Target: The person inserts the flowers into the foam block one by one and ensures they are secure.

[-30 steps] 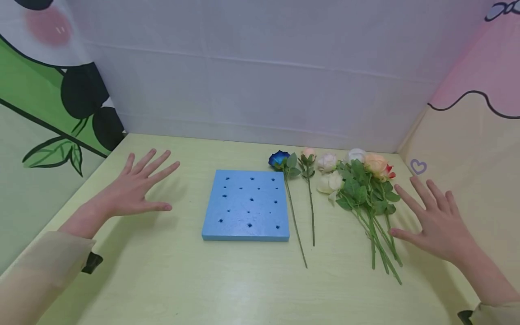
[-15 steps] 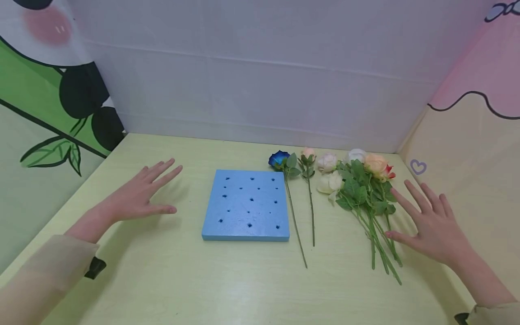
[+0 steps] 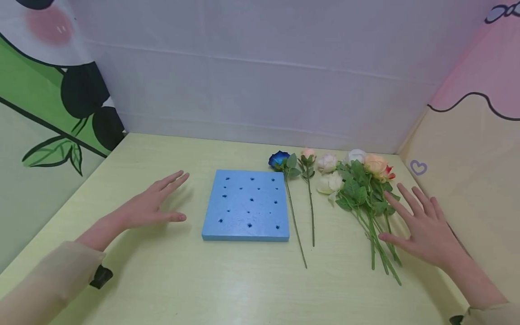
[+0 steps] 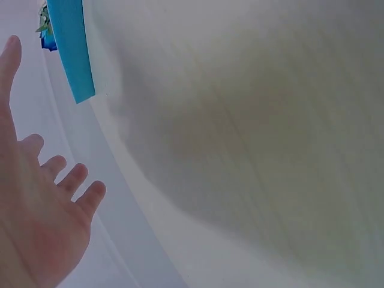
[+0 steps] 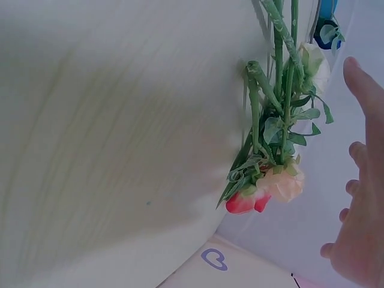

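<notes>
My left hand (image 3: 148, 205) hovers over the table, left of a blue foam block (image 3: 245, 207) dotted with dark holes. Its fingers are extended, the thumb apart, and it holds nothing. My right hand (image 3: 424, 232) is spread above the table beside a bunch of artificial roses (image 3: 365, 189), with empty fingers. White, peach and red blooms top that bunch, their green stems pointing toward me. Along the block's right edge lies a blue rose (image 3: 278, 160) on a long stem. Between it and the bunch is a single pink rose (image 3: 308, 154).
The pale wooden table (image 3: 195, 284) carries everything. A plain light curtain (image 3: 260, 81) rises behind it. Printed panels flank both sides, the right panel (image 3: 479, 171) bearing a heart outline.
My left hand has moved right and slightly down, closer to the block. My right hand has drifted left toward the rose bunch. Block and flowers stay in place.
</notes>
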